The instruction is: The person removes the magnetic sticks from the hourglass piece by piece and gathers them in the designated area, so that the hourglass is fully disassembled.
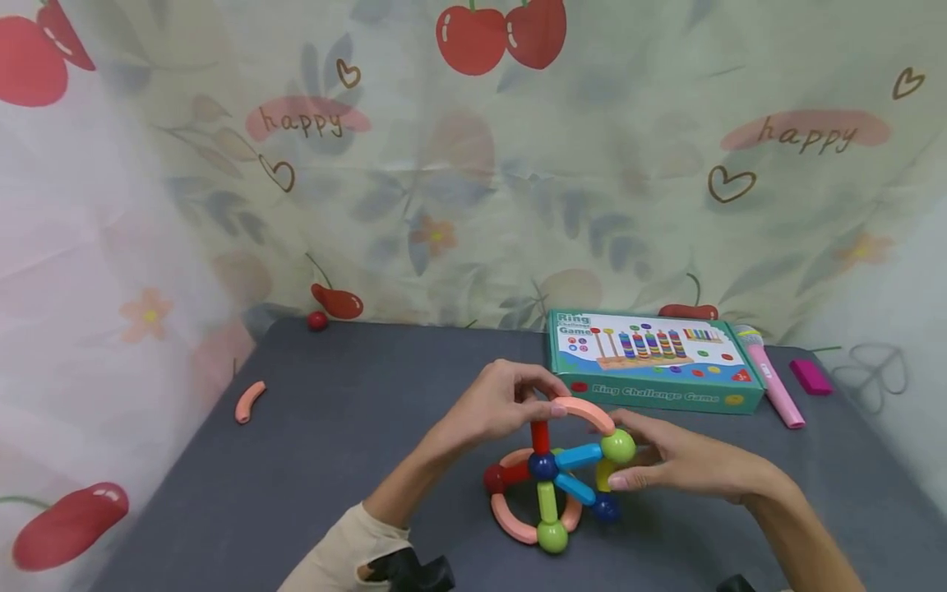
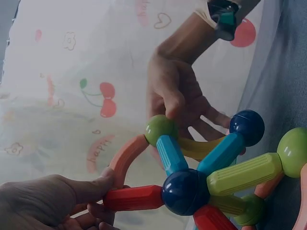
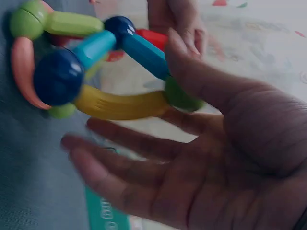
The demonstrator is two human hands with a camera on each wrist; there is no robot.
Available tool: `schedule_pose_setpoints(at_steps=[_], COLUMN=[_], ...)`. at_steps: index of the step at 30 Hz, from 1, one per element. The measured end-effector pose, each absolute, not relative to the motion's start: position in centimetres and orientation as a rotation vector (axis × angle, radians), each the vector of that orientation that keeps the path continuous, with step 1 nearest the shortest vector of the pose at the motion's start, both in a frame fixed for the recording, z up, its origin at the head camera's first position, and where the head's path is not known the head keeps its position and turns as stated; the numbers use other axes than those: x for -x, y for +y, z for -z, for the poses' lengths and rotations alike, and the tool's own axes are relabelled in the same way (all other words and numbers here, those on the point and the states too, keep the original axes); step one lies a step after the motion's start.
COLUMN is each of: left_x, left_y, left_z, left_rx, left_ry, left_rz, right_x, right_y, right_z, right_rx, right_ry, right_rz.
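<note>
A model of coloured rods and balls stands on the dark table. My left hand (image 1: 510,399) pinches the end of a pink curved rod (image 1: 588,411), right where it meets the tip of a red rod (image 2: 134,198). That red rod rises from a dark blue ball (image 1: 543,466) at the hub. At the other end of the pink rod is a green ball (image 1: 618,446), held between thumb and index finger of my right hand (image 1: 684,460); its other fingers spread out. A yellow curved rod (image 3: 122,104) runs from this ball to another dark blue ball (image 3: 58,76).
A green Ring Challenge Game box (image 1: 658,362) lies behind the hands. Right of it are a pink toy microphone (image 1: 772,378) and a magenta block (image 1: 811,376). A loose pink curved rod (image 1: 250,402) and a red ball (image 1: 317,321) lie at the left.
</note>
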State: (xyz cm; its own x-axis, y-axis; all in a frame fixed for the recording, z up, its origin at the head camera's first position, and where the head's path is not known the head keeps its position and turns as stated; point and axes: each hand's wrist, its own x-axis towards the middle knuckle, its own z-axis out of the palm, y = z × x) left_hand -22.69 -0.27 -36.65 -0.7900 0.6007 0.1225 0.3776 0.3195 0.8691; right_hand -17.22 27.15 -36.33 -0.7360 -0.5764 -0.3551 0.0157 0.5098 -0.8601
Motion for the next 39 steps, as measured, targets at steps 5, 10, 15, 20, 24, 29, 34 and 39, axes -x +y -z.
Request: schedule_pose_setpoints(at_steps=[5,10,15,20,24,29,34,39], left_x=[22.7,22.6,22.3,21.8,21.4,21.2,20.9,20.7], left_y=[-0.4,-0.5,-0.8,-1.5,-2.0,-2.0,-2.0,-2.0], left_z=[36.7,36.6,36.2,34.9,34.3,34.3,34.3,34.4], left_rx=[-0.922,-0.978,-1.045,-1.141,-1.193,-1.201,-1.212,-1.105], left_ry=[2.377,2.415,2.470,2.562,2.609,2.617,2.608,2.543], left_rz=[-1.467,-1.430,-1.393,-1.310,-1.263,-1.244,-1.299,-1.439], right_x=[17.0,16.2,15.0,13.9,13.3,12.7,12.4,12.5], right_y=[26.7,26.0,24.8,23.2,22.1,21.3,20.9,20.7], right_z=[37.4,37.3,37.1,36.9,36.5,36.2,36.0,35.8], right_rx=[0.477,0.376,0.332,0.269,0.206,0.201,0.189,0.191], right_ry=[2.124,2.171,2.256,2.449,2.560,2.665,2.725,2.730], right_rz=[1.294,1.286,1.322,1.312,1.265,1.173,1.115,1.111])
